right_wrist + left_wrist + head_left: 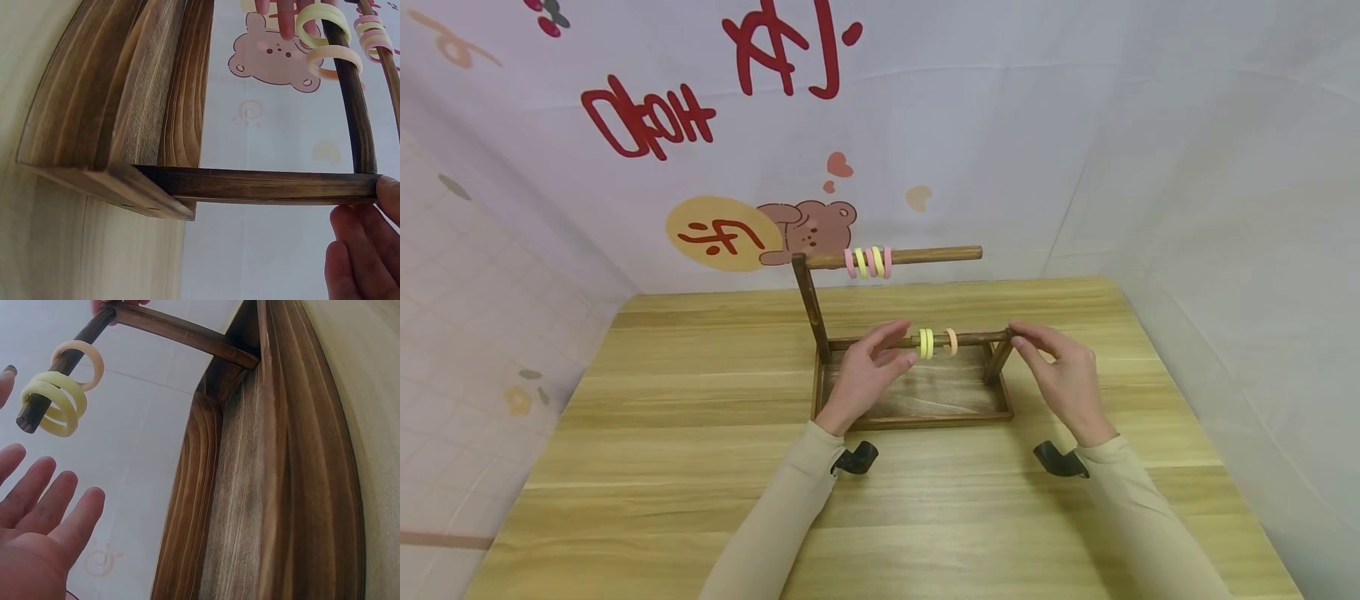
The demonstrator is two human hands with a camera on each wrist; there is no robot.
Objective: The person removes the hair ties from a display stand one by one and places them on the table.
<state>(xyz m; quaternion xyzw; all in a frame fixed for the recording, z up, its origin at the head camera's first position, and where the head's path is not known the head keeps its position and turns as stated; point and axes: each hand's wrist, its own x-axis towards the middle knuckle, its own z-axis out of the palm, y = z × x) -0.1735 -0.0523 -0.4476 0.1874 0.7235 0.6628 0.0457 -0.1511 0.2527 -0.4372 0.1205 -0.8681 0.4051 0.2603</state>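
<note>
A dark wooden stand (917, 422) with a tray base and two horizontal rods is in front of me. Two yellow rings (930, 344) and a peach ring (953, 342) hang on its lower rod (979, 339). My left hand (863, 375) is beside that rod's free end, fingers spread; the left wrist view shows a gap between the fingertips (94, 499) and the yellow rings. With thumb and fingers, my right hand (1066, 379) pinches the top corner of the short post (269, 187), where the lower rod joins it.
Several pink and yellow rings (872, 262) sit on the higher rod (936, 256), held by a taller post (812, 308) at the left. The stand rests on a wood-grain table (700, 467). A printed white curtain (1000, 150) hangs behind it.
</note>
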